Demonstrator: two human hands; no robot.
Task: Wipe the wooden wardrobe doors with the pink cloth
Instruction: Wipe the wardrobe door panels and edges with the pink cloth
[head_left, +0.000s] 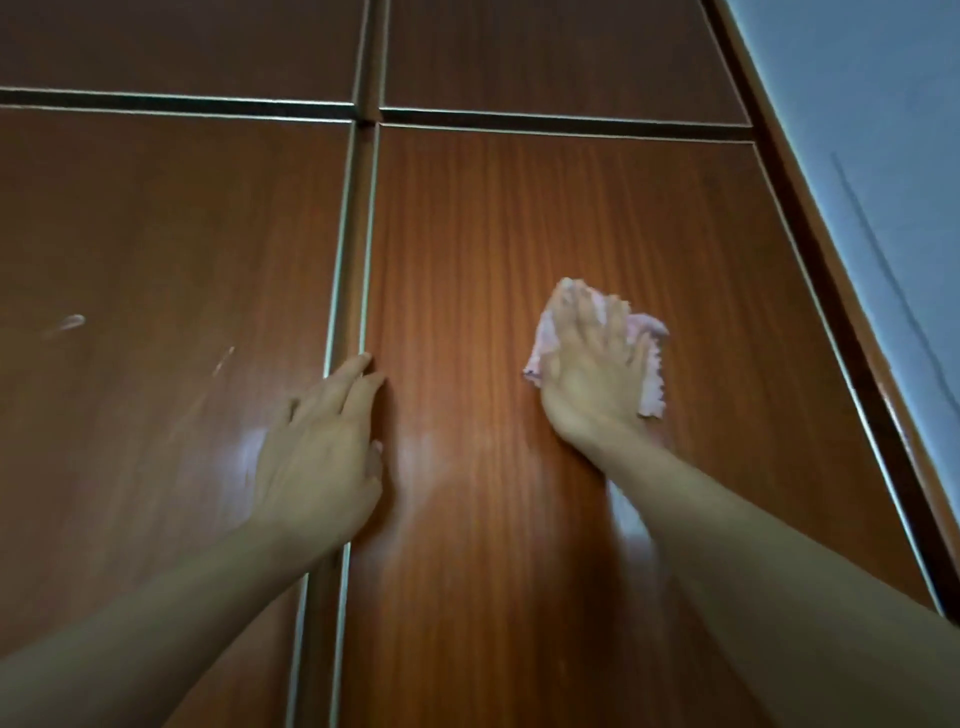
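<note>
Soft, light pink cloth (649, 358) — bunched flat against right wardrobe door (467, 234) under spread right hand (592, 358), best pressed by palm; left hand (322, 441) open, resting near seam.

I see bare panel on the right door (493, 218) above the pink cloth (652, 358); the left hand (322, 447) blocks its left edge, the frame (831, 270) its right.

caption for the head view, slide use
Right hand presses pink cloth flat on right wardrobe door; left hand rests open at the door seam.
</note>
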